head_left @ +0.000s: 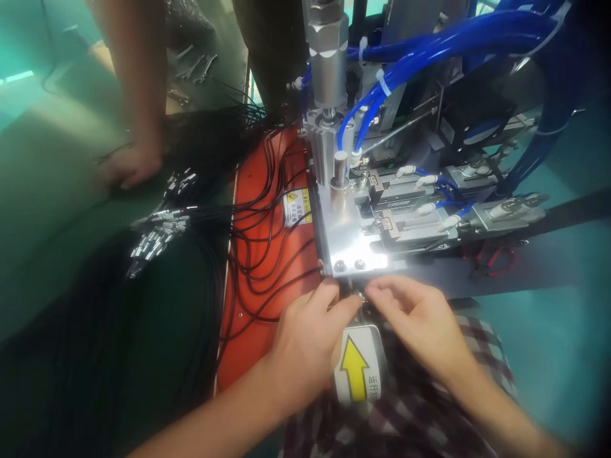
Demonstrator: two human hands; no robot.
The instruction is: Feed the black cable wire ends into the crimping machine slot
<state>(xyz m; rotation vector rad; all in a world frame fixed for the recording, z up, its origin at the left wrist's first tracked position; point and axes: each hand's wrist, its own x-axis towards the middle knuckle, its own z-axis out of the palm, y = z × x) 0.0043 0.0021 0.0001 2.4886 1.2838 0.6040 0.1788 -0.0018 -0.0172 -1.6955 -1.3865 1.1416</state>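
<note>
My left hand (pixel 310 331) is closed at the front edge of the metal machine (pixel 351 235), with its thumb and fingers bent together. Opposite it, my right hand (pixel 420 318) pinches with thumb and forefinger. The fingertips of both hands nearly meet at a small shiny part (pixel 363 298) below the machine's edge; what each hand grips is too small to make out. Just under my hands is a label with a yellow arrow (pixel 354 369). Thin black cables (pixel 267 273) run across the orange plate (pixel 258 165) beside my left hand to the machine.
A bundle of black cables with silver metal ends (pixel 160 235) lies on the dark green table at left. A co-worker's hand (pixel 136 165) rests near it. Blue air hoses (pixel 420 51) arch over the machine. Red-handled pliers (pixel 499 261) lie at right; wrenches (pixel 200 67) lie behind.
</note>
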